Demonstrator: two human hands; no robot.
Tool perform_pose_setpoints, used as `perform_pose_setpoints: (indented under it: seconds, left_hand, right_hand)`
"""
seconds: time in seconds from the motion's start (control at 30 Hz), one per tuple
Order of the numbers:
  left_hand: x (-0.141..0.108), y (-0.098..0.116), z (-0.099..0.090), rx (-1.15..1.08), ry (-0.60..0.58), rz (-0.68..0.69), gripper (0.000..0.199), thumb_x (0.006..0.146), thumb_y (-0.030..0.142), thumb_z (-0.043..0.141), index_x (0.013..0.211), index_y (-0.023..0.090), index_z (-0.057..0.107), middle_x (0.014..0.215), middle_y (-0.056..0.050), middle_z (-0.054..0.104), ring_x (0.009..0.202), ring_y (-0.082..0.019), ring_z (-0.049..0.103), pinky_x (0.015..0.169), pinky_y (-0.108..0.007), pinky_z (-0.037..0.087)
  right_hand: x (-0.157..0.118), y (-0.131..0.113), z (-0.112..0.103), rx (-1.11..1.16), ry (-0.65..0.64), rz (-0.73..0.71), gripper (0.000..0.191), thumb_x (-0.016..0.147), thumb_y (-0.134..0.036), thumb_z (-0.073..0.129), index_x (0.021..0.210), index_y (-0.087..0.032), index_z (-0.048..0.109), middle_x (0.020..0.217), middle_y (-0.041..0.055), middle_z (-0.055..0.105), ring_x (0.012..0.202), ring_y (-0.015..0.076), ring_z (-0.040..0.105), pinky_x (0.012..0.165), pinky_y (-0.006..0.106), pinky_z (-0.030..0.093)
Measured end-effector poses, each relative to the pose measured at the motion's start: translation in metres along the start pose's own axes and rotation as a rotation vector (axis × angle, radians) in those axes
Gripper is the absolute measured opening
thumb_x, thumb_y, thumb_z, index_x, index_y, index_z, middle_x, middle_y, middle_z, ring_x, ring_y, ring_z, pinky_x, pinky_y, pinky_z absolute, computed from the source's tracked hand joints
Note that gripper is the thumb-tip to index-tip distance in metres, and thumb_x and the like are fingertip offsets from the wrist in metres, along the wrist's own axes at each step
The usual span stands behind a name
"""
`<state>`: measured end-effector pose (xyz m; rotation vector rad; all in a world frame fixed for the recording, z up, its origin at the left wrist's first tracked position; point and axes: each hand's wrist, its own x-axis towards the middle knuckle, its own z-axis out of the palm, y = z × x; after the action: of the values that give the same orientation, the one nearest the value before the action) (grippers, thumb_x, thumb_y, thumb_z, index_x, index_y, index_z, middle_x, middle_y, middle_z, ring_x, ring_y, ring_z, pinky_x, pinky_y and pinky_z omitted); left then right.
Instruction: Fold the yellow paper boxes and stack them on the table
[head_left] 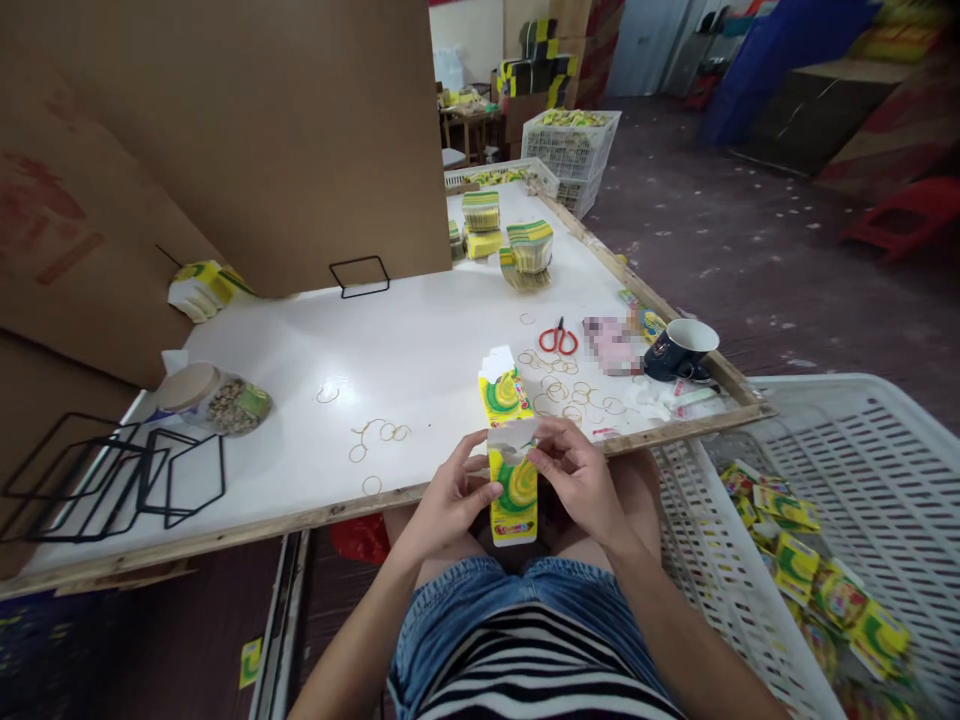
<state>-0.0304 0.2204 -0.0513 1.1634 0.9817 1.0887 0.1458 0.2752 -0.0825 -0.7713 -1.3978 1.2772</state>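
A small yellow and green printed carton (513, 485) is held above my lap at the table's front edge. Its long lid panel (504, 392) stands up and away from me, with white flaps at the tip. My left hand (459, 492) grips the carton's left side, thumb on the front face. On the opposite side, my right hand (574, 470) pinches near the top right edge, its fingers bent against the card. Whether anything is inside the carton cannot be seen. Rubber bands (570, 392) lie scattered just beyond my right hand, and red-handled scissors (559, 338) rest behind them.
A dark mug (679, 350) stands at the table's right corner. Banded stacks of cartons (529, 250) sit farther back. To the left are a jar (234, 402) and black wire frames (184, 478). A white basket (862, 400) at my right contains small yellow-green packs (877, 635).
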Motion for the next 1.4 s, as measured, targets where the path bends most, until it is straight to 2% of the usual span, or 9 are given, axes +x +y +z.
perform_pose_setpoints:
  seconds: [0.13, 0.3, 0.5, 0.77, 0.93, 1.07, 1.17, 1.3, 1.4]
  left_hand:
    - [0.002, 0.001, 0.000, 0.193, 0.098, 0.018, 0.044, 0.086, 0.029, 0.064, 0.127, 0.020, 0.048, 0.113, -0.011, 0.067, 0.086, -0.019, 0.069, 0.072, -0.027, 0.055]
    - [0.005, 0.003, 0.007, 0.317, 0.151, 0.055, 0.041, 0.088, 0.026, 0.059, 0.128, 0.022, 0.050, 0.125, -0.010, 0.062, 0.089, -0.016, 0.068, 0.075, -0.026, 0.056]
    - [0.006, 0.005, 0.010, 0.253, 0.056, 0.028, 0.041, 0.091, 0.025, 0.054, 0.131, 0.022, 0.046, 0.129, -0.012, 0.061, 0.096, -0.018, 0.068, 0.079, -0.026, 0.055]
    - [0.008, 0.010, 0.010, 0.088, 0.108, 0.015, 0.049, 0.083, 0.029, 0.068, 0.127, 0.019, 0.049, 0.115, -0.012, 0.069, 0.088, -0.020, 0.070, 0.075, -0.029, 0.058]
    - [0.011, 0.009, 0.016, 0.060, 0.078, 0.017, 0.048, 0.083, 0.028, 0.069, 0.127, 0.020, 0.052, 0.114, -0.011, 0.070, 0.092, -0.021, 0.070, 0.080, -0.032, 0.056]
    - [0.018, 0.002, 0.025, 0.063, 0.070, 0.035, 0.046, 0.083, 0.029, 0.068, 0.126, 0.021, 0.054, 0.117, -0.012, 0.069, 0.091, -0.022, 0.070, 0.079, -0.032, 0.056]
    - [0.023, -0.001, 0.033, 0.076, 0.059, 0.053, 0.047, 0.082, 0.030, 0.069, 0.126, 0.020, 0.055, 0.113, -0.012, 0.070, 0.092, -0.023, 0.070, 0.078, -0.031, 0.056]
    - [0.032, 0.000, 0.034, 0.212, 0.044, 0.111, 0.049, 0.086, 0.033, 0.064, 0.132, 0.020, 0.052, 0.112, -0.013, 0.070, 0.096, -0.024, 0.069, 0.083, -0.035, 0.056]
    - [0.045, -0.001, 0.020, 0.495, 0.136, 0.250, 0.047, 0.088, 0.032, 0.061, 0.133, 0.023, 0.053, 0.126, -0.013, 0.064, 0.118, -0.026, 0.060, 0.100, -0.043, 0.049]
  right_hand:
    - [0.004, -0.008, -0.009, -0.107, -0.039, -0.100, 0.030, 0.091, -0.045, 0.055, 0.092, -0.021, 0.074, 0.097, 0.0078, 0.065, 0.096, 0.0226, 0.059, 0.082, 0.033, 0.049]
    - [0.007, -0.012, -0.009, -0.066, -0.207, 0.110, 0.037, 0.084, -0.037, 0.064, 0.118, -0.022, 0.064, 0.083, 0.0021, 0.067, 0.072, 0.0169, 0.059, 0.063, 0.027, 0.048]
    - [0.010, -0.010, -0.004, -0.356, -0.120, 0.056, 0.027, 0.080, -0.022, 0.061, 0.108, -0.022, 0.061, 0.050, -0.0098, 0.043, 0.045, 0.0101, 0.040, 0.046, 0.021, 0.029]
    - [0.003, -0.011, 0.002, -0.263, -0.116, 0.027, 0.030, 0.085, -0.029, 0.059, 0.114, -0.020, 0.058, 0.052, -0.0096, 0.040, 0.047, 0.0110, 0.040, 0.048, 0.022, 0.033]
    - [-0.001, -0.006, -0.008, -0.215, 0.026, 0.027, 0.027, 0.088, -0.039, 0.060, 0.105, -0.020, 0.069, 0.079, 0.0028, 0.065, 0.063, 0.0146, 0.054, 0.058, 0.026, 0.046]
    - [-0.008, -0.004, -0.014, -0.044, 0.054, 0.106, 0.037, 0.085, -0.041, 0.063, 0.117, -0.024, 0.068, 0.105, 0.0061, 0.070, 0.086, 0.0198, 0.065, 0.072, 0.030, 0.054]
    - [-0.013, -0.004, -0.015, -0.051, 0.116, 0.112, 0.036, 0.084, -0.041, 0.065, 0.115, -0.024, 0.068, 0.102, 0.0059, 0.072, 0.080, 0.0197, 0.065, 0.071, 0.031, 0.055]
    - [-0.012, -0.006, -0.032, -0.062, 0.183, 0.097, 0.034, 0.081, -0.039, 0.069, 0.111, -0.023, 0.069, 0.089, 0.0036, 0.071, 0.056, 0.0127, 0.055, 0.053, 0.026, 0.049]
    - [-0.006, -0.004, -0.062, 0.069, 0.528, 0.004, 0.036, 0.079, -0.040, 0.073, 0.109, -0.024, 0.064, 0.077, -0.0013, 0.067, 0.049, 0.0090, 0.050, 0.045, 0.022, 0.042]
